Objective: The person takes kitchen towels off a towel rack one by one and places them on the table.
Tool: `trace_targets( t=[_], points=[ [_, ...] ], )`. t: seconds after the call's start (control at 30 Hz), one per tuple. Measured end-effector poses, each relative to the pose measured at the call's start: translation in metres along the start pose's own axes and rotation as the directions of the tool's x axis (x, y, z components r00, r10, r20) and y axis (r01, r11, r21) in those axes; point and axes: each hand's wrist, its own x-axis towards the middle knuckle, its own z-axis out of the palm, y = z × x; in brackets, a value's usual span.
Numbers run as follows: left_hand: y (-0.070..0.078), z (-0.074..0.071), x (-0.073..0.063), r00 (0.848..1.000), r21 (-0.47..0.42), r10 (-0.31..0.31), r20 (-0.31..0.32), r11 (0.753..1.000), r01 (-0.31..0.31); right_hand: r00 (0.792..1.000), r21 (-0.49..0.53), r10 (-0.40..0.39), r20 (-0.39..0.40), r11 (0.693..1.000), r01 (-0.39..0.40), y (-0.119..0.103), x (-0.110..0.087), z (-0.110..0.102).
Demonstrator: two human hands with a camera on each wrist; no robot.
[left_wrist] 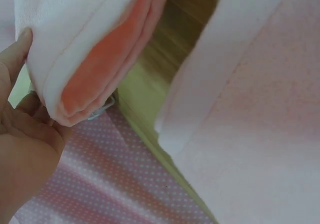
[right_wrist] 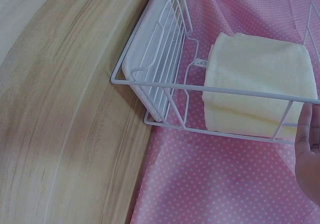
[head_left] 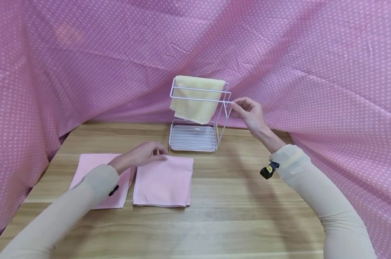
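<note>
My left hand (head_left: 147,153) pinches the far edge of a folded pink towel (head_left: 164,183). In the left wrist view the thumb lies on top of that towel (left_wrist: 75,18), the other fingers are under it, and its folded layers gape. A second folded pink towel (head_left: 96,169) lies to the left, partly covered by my left forearm. My right hand (head_left: 252,115) holds the upper right corner of a white wire rack (head_left: 202,100) between thumb and fingers. Over the rack's back bar hangs a yellow towel (head_left: 198,108); the right wrist view shows the yellow towel (right_wrist: 260,78) behind the side frame.
At the rack's base sits a white tray (head_left: 192,148) under a wire grid. The rack stands near the back edge of the wooden table (head_left: 221,216). A pink dotted cloth (head_left: 118,54) hangs behind and at both sides.
</note>
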Motion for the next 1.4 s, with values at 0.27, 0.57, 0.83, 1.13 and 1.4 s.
trace_targets(
  t=[0.27,0.57,0.83,1.13,1.4],
  points=[
    [-0.01,0.006,0.009,0.998,-0.022,-0.051,0.036,0.998,0.052,1.0,-0.004,0.004,0.005,1.0,-0.004,0.0,-0.001,-0.001],
    [-0.015,0.012,0.013,0.997,-0.035,-0.061,0.052,0.997,0.062,1.0,0.002,0.002,0.002,1.0,-0.002,0.0,-0.001,-0.001],
    [-0.02,0.015,0.015,0.993,-0.019,-0.087,0.074,0.996,0.088,1.0,-0.004,-0.002,0.007,1.0,0.002,0.0,0.0,-0.002],
    [-0.022,0.014,0.017,0.99,0.01,-0.103,0.096,0.995,0.102,1.0,-0.016,-0.003,0.006,1.0,0.003,0.0,0.0,-0.001],
    [-0.025,0.012,0.018,0.991,0.008,-0.074,0.109,0.997,0.074,1.0,-0.012,-0.007,0.008,1.0,0.007,0.0,0.0,-0.002]
  ],
)
